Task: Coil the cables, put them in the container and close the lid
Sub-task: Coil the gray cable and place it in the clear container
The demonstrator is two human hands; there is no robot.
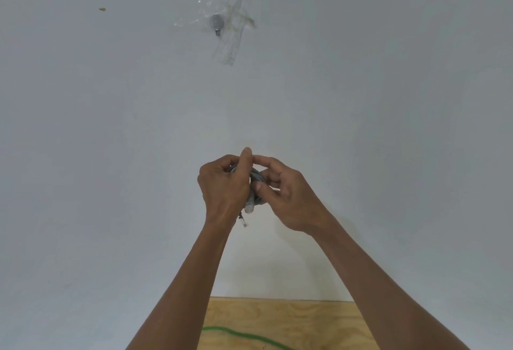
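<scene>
A grey cable (pixel 256 176), wound into a small coil, is held up in front of a white wall between both hands. My left hand (pixel 222 186) grips the coil from the left with its thumb on top. My right hand (pixel 286 194) holds it from the right, thumb and fingers pinched on the loops. Two clear plug ends (pixel 248 208) hang below the coil. A green cable (pixel 244 335) lies loose on the wooden table (pixel 291 319) at the bottom. No container is in view.
The white wall (pixel 111 127) fills most of the view. A grey round fitting (pixel 217 23) under clear tape is stuck high on it. A small brown speck (pixel 102 9) sits at upper left.
</scene>
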